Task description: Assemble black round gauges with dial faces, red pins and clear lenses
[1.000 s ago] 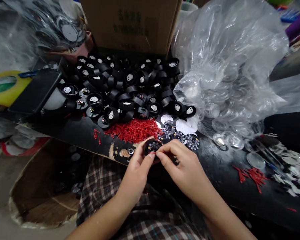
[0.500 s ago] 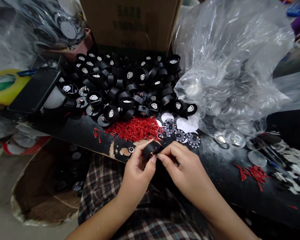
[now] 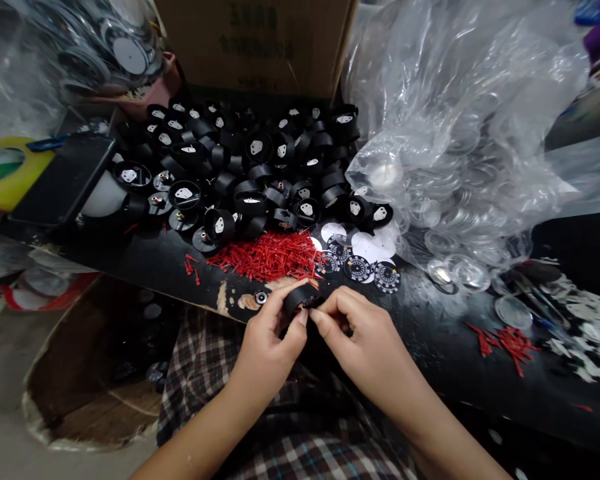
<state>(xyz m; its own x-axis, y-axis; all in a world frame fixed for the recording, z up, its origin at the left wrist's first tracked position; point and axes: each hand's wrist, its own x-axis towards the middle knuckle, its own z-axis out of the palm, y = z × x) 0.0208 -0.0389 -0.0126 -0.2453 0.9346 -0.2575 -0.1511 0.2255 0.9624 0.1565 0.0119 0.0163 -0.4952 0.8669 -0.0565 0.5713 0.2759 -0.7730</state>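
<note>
Item one: small black round plastic housing (image 3: 300,297), held in the air just over the near edge of the black counter (image 3: 145,257), above a plaid-clothed lap (image 3: 280,440). I log the left hand (image 3: 266,343) clamped on it, thumb and fingers gripping its side wall. The right hand (image 3: 367,343) has thumb and forefinger pinched together at the housing's right edge; I cannot tell whether anything small sits between them. Item two: heap of thin red plastic needles (image 3: 270,257), just beyond the hands. Item three: printed black dial discs (image 3: 359,268), beside the needles. Item four: pile of matching black housings (image 3: 250,167), further back. Item five: clear plastic bag of transparent lenses (image 3: 455,133), at the right. Item six: brown cardboard box (image 3: 260,40), behind the pile.
</note>
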